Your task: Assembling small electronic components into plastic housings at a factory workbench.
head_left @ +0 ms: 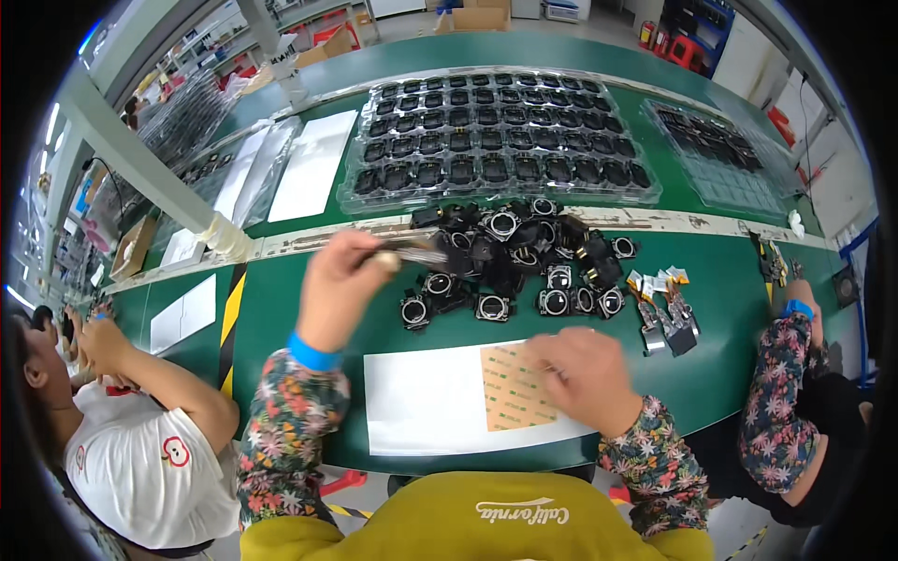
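My left hand (339,290), with a blue band at its wrist, is raised over the left part of the bench. Its fingers are closed around what looks like metal tweezers (419,253), blurred, pointing right toward a heap of black camera-like housings (503,224) with silver rings. My right hand (587,379) is over the right edge of a tan adhesive-backed sheet (510,397) with green print. Its fingers are curled together; anything pinched in them is hidden. The tan sheet lies on a white paper sheet (421,402) in front of me.
Behind the heap, clear trays (412,198) hold rows of black housings. Flex cable parts (666,323) lie right of the heap. Another clear tray (748,187) stands at the far right. Co-workers sit left (150,439) and right (781,402). A metal post (140,150) rises at left.
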`<move>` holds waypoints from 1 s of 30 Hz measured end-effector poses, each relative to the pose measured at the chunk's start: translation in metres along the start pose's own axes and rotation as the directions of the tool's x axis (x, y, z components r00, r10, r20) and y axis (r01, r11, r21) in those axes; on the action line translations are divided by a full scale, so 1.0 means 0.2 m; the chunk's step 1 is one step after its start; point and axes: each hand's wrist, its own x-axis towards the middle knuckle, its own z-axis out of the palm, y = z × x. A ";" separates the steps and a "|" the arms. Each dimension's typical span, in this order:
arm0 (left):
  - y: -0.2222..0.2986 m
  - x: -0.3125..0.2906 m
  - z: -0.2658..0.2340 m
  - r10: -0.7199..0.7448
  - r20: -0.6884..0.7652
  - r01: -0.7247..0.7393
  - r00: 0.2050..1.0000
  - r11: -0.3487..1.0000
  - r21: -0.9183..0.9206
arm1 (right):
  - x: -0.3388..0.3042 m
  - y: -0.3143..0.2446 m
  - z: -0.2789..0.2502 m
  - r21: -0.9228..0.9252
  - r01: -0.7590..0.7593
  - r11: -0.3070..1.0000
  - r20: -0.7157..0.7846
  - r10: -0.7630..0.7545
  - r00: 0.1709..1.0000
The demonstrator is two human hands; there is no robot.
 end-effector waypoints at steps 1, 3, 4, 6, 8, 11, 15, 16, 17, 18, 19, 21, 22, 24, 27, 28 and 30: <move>0.00 -0.01 -0.13 -0.035 -0.068 0.034 0.997 0.999 -0.009 | -0.02 -0.02 0.04 0.012 -0.002 1.000 -0.007 0.002 1.000; -0.09 -0.03 -0.39 -0.067 -0.139 0.085 0.988 0.989 0.125 | -0.06 -0.05 0.13 -0.084 0.078 0.993 0.129 -0.066 0.989; -0.13 -0.06 -0.50 -0.086 -0.209 0.116 0.974 0.984 0.136 | -0.08 -0.05 0.17 -0.136 0.148 0.980 0.159 -0.126 0.979; -0.26 -0.11 -0.72 -0.092 -0.297 0.173 0.950 0.950 0.260 | -0.08 -0.06 0.18 -0.113 0.150 0.982 0.167 -0.130 0.977; -0.39 -0.17 -1.04 0.059 -0.313 0.164 0.948 0.753 0.638 | -0.07 -0.08 0.16 -0.090 0.160 0.983 0.166 -0.143 0.976; -0.34 -0.16 -0.96 0.247 -0.325 0.299 0.913 0.138 0.944 | -0.08 -0.06 0.15 -0.104 0.138 0.985 0.202 -0.115 0.973; -0.20 0.07 -0.54 0.453 0.006 -0.161 0.892 0.303 0.939 | -0.07 -0.04 0.18 -0.094 0.156 0.983 0.177 -0.138 0.974; -0.16 0.14 -0.39 0.378 0.043 -0.216 0.925 0.428 0.878 | -0.08 -0.04 0.17 -0.088 0.145 0.986 0.167 -0.129 0.977; -0.12 0.20 -0.25 0.310 0.090 -0.254 0.947 0.545 0.799 | -0.07 -0.04 0.17 -0.081 0.137 0.987 0.155 -0.124 0.980; -0.10 0.24 -0.12 0.288 0.121 -0.267 0.950 0.549 0.792 | -0.07 -0.05 0.17 -0.090 0.146 0.985 0.152 -0.132 0.980; -0.09 0.30 -0.02 0.266 0.159 -0.287 0.951 0.558 0.779 | -0.08 -0.04 0.18 -0.093 0.145 0.985 0.157 -0.130 0.979; -0.18 0.41 0.03 0.388 0.281 -0.433 0.878 0.392 0.812 | -0.08 -0.06 0.19 -0.114 0.151 0.982 0.152 -0.133 0.979; -0.20 0.44 0.02 0.409 0.315 -0.458 0.856 0.321 0.829 | -0.07 -0.07 0.20 -0.073 0.180 0.981 0.152 -0.167 0.974; -0.24 0.47 0.09 0.344 0.334 -0.438 0.877 0.291 0.850 | -0.08 -0.06 0.20 -0.043 0.177 0.983 0.132 -0.170 0.977; -0.27 0.48 0.14 0.267 0.346 -0.415 0.899 0.277 0.866 | -0.10 -0.04 0.19 -0.018 0.151 0.988 0.183 -0.145 0.972; -0.27 0.48 0.13 0.289 0.366 -0.446 0.884 0.294 0.845 | -0.10 -0.03 0.19 -0.040 0.121 0.992 0.163 -0.113 0.980; -0.24 0.46 0.12 0.264 0.363 -0.438 0.893 0.333 0.835 | -0.10 -0.04 0.18 0.042 0.126 0.991 0.197 -0.132 0.972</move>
